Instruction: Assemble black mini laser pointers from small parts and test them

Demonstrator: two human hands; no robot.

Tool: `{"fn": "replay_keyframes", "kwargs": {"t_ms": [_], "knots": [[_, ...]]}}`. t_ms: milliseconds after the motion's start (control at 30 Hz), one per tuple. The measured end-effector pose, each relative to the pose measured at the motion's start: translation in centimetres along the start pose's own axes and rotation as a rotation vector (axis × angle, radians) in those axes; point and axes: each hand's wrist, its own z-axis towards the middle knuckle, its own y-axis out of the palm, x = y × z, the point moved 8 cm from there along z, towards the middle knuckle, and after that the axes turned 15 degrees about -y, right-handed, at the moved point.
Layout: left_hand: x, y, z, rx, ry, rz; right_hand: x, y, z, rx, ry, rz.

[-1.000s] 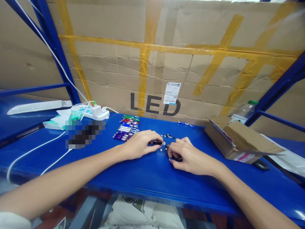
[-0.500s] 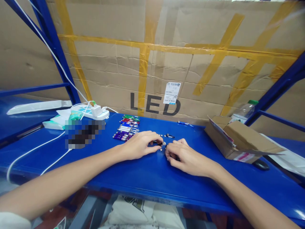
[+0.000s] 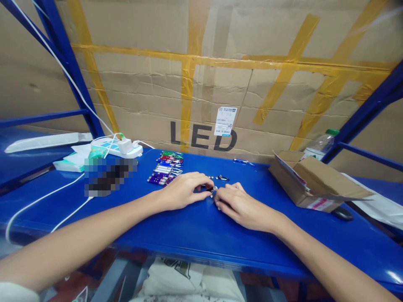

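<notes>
My left hand (image 3: 184, 191) is closed, thumb and fingers pinched round a small dark tube (image 3: 208, 188), mostly hidden by the fingers. A silver round piece (image 3: 215, 188) shows at the tube's right end. Close against that end are the curled fingertips of my right hand (image 3: 241, 205); what they hold, if anything, is hidden. Several small silver discs, like button cells (image 3: 212, 177), lie just beyond the hands, beside a small black part with a metal clip (image 3: 223, 178). Left of my left hand lies a row of mini keychain flashlights (image 3: 163, 169) in green, red, blue, silver and purple.
Another blue flashlight (image 3: 242, 161) lies at the back of the blue table (image 3: 189, 235). An open cardboard box (image 3: 299, 188) stands right, with a black mouse-like object (image 3: 342, 213) and a bottle (image 3: 321, 144) near it. A power strip (image 3: 126, 147) and white cables occupy the left.
My right hand has moved slightly left, closer to the tube's end in my left hand. My left hand keeps its pinch. The whole view has shifted a little.
</notes>
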Motion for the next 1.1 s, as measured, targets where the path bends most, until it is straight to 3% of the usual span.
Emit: {"fn": "replay_keyframes", "kwargs": {"t_ms": [167,367,667,967,1100], "knots": [[0.0,0.1,0.0,-0.002,0.011,0.003,0.0,0.3,0.0,0.003,-0.004,-0.013],[-0.1,0.3,0.2,-0.027,-0.005,-0.007,-0.1,-1.0,-0.4,0.035,0.010,0.043],[-0.7,0.5,0.3,-0.035,-0.032,-0.016,-0.5,-0.7,-0.3,-0.032,0.009,0.081],[0.3,0.4,0.1,-0.048,0.044,0.016,-0.1,-3.3,-0.8,0.313,0.003,0.001],[1.0,0.4,-0.1,-0.071,0.083,0.000,-0.4,-3.5,-0.9,0.365,-0.039,-0.014]]}}
